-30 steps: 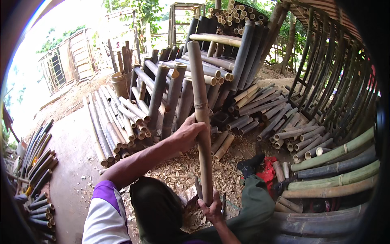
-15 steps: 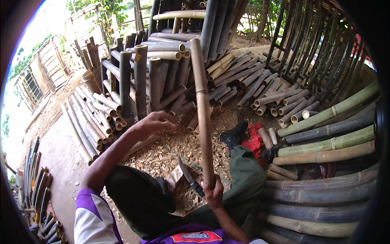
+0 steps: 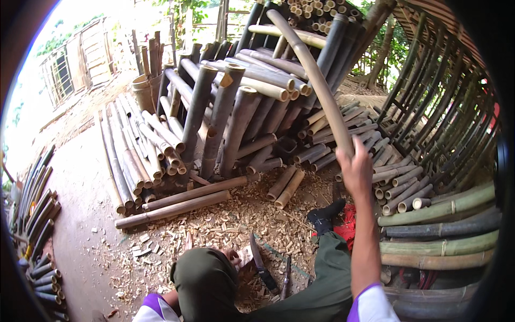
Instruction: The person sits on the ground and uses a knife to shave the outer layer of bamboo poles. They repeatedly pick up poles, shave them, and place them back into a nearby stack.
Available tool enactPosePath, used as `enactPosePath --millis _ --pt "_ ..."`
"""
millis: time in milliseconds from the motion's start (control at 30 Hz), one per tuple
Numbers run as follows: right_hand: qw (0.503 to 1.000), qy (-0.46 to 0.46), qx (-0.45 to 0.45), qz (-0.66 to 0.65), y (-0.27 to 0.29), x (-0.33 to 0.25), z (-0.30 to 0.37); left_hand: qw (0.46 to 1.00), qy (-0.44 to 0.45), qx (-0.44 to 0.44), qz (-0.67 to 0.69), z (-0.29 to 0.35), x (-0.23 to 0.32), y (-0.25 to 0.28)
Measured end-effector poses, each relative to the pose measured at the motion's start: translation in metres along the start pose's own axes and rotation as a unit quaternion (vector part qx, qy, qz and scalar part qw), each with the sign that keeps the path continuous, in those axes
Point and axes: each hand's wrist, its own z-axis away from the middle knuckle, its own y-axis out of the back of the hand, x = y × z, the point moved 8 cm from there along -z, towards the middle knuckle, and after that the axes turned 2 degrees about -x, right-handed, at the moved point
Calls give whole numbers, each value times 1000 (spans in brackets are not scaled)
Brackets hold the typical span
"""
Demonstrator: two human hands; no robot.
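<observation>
My right hand [image 3: 355, 166] is raised at arm's length, its fingers wrapped round the lower end of a long tan bamboo pole [image 3: 316, 72]. The pole slants up and to the left, in front of the stacked bamboo. My left forearm passes behind my raised knee [image 3: 206, 282]. Only part of my left hand [image 3: 232, 254] shows past the knee, beside a pale wood block [image 3: 245, 257]; its grip is hidden. A knife [image 3: 258, 260] with a dark handle leans by the block. To its right lies a thin dark tool [image 3: 286, 276], its kind unclear.
Wood chips [image 3: 214, 222] cover the ground around my legs. Two bamboo lengths [image 3: 177, 209] lie to the left, and two short pieces [image 3: 289, 188] ahead. Upright and stacked bamboo [image 3: 236, 129] stands beyond. Thick poles [image 3: 440, 247] line the right, near a red cloth [image 3: 348, 222].
My right hand has lifted the bamboo pole up and to the right, away from my lap. My left hand has dropped from above the chips to behind my knee. The view has shifted.
</observation>
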Motion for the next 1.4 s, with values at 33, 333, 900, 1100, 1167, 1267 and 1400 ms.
enactPosePath --millis 33,333,900,1100,1167,1267,1400 --pt "1000 14 -20 19 -13 -9 -40 1000 2 20 -8 3 2 -3" --pt "978 101 -123 136 -189 -97 -212 985 24 146 -89 15 5 -5" --pt "985 156 -73 -9 -181 -111 -125 986 87 132 -54 12 0 -1" --pt "632 246 -422 -601 18 -186 112 980 16 192 -56 10 6 -5" --pt "373 422 -498 -659 105 -207 166 983 31 172 -59 3 -10 -10" --pt "294 440 -470 -707 146 -223 200 990 22 142 -11 13 9 10" --pt "372 437 -456 -680 170 -226 214 994 26 105 28 5 -10 13"
